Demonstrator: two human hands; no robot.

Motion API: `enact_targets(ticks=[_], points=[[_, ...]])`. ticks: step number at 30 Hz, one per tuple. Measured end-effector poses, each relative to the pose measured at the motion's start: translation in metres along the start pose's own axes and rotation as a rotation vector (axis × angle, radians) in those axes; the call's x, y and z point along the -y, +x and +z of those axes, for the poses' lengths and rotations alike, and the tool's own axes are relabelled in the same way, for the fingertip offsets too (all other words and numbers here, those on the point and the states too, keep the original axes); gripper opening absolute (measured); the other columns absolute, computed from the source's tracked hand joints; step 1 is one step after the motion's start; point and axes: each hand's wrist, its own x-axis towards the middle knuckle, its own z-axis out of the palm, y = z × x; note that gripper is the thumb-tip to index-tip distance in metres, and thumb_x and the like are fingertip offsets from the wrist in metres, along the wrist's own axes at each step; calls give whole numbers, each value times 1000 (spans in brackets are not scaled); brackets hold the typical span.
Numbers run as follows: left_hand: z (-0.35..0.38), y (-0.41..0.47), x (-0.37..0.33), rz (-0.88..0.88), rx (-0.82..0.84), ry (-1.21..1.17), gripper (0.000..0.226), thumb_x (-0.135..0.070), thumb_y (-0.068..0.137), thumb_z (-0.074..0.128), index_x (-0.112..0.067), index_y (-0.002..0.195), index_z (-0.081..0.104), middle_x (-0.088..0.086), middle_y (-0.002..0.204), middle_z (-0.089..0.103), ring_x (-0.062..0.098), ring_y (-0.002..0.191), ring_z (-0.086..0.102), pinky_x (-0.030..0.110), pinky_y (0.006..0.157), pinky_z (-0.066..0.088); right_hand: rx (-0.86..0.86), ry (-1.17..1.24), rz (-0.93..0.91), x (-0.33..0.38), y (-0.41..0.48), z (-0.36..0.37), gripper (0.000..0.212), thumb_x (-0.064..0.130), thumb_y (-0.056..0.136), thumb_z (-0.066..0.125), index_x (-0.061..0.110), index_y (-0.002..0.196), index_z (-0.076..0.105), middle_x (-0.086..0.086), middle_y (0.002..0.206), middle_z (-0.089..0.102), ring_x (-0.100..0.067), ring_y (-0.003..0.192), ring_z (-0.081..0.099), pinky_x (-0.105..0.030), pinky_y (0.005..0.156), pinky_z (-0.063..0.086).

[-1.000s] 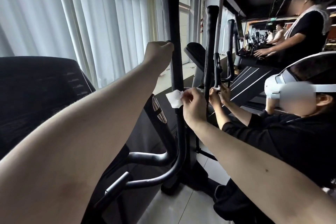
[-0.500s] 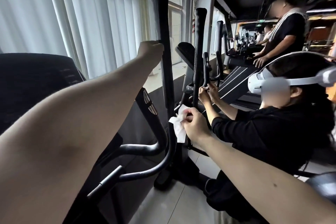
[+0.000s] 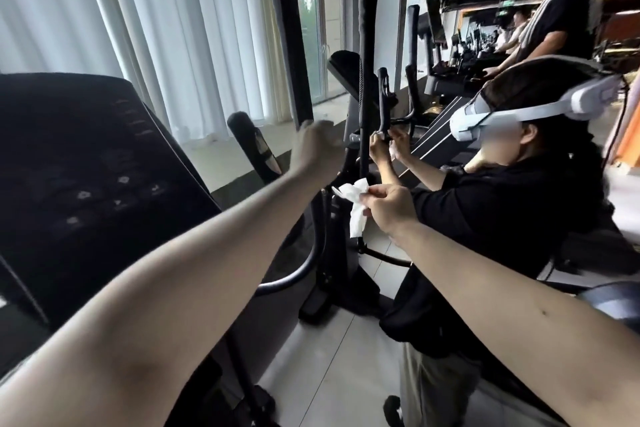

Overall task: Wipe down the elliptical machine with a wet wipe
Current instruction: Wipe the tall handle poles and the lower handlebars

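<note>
The black elliptical machine's tall handle bar [image 3: 289, 31] rises in front of me, with its dark console [image 3: 86, 184] at the left. My left hand [image 3: 317, 149] grips the bar at about mid-height, fingers curled round it. My right hand [image 3: 389, 206] pinches a crumpled white wet wipe [image 3: 356, 206] just right of the bar's lower part, below my left hand. Whether the wipe touches the bar I cannot tell.
A person in black with a white headset [image 3: 512, 111] crouches at the right, handling the neighbouring machine's handle [image 3: 365, 80]. Another person [image 3: 550, 21] stands at a treadmill behind. White curtains [image 3: 138, 28] and a window fill the left. Grey floor tiles [image 3: 332, 374] lie below.
My right hand has carried the wipe down the bar from mid-height to its lower part. My left hand has slid lower on the bar. The view has shifted left, showing more console.
</note>
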Motion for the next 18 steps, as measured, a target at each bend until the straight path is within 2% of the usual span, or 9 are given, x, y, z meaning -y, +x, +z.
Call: enact_targets(ticks=[2,4,6,10,11,13,15,18], points=[[20,-30,19,34,50,54,31,-10,88,50,-8,114,67,7,116,59,26,110,59,40,93,51,5,46,21,-6,-3,-1,15,15,88,74,20,75,77,4,82,75,-9,68,71,-44,86,62],[37,-56,40,3,80,60,37,-13,89,52,-8,122,68,7,122,62,23,115,59,37,99,49,6,86,41,-12,-7,0,18,14,90,74,25,76,75,6,86,75,-8,67,70,-43,87,61],[54,-78,60,-57,97,35,36,-19,92,57,-15,126,68,2,126,62,18,116,59,35,101,49,11,107,57,-19,-10,2,18,17,89,76,28,75,75,9,82,76,-8,66,69,-43,87,61],[76,-104,89,-125,93,-20,34,-30,92,65,-17,123,68,-3,120,63,13,111,61,31,100,49,11,88,84,-34,-14,6,13,22,85,75,32,77,76,9,90,78,-16,86,75,-40,94,59],[79,-107,95,-129,84,-34,35,-36,92,67,-18,122,68,-5,118,64,11,108,62,30,98,49,19,109,97,-37,-16,7,13,18,86,75,30,82,77,9,92,78,-15,88,75,-38,94,59],[84,-112,103,-145,100,-79,33,-45,92,68,-21,116,70,-9,109,67,6,97,65,28,92,52,49,140,97,-44,-18,10,22,7,88,73,22,104,78,4,101,77,-13,95,74,-34,94,58],[89,-115,109,-155,112,-155,22,-42,91,71,-26,105,72,-9,93,72,4,85,68,30,84,56,59,135,92,-52,-18,15,33,4,88,73,17,119,74,-1,108,76,-14,99,74,-35,94,59],[96,-113,121,-204,57,-232,8,-30,91,72,-26,95,77,-9,81,75,5,79,70,35,82,58,20,163,141,-62,-14,25,15,7,90,72,17,100,78,-5,97,78,-21,91,75,-43,91,61]])
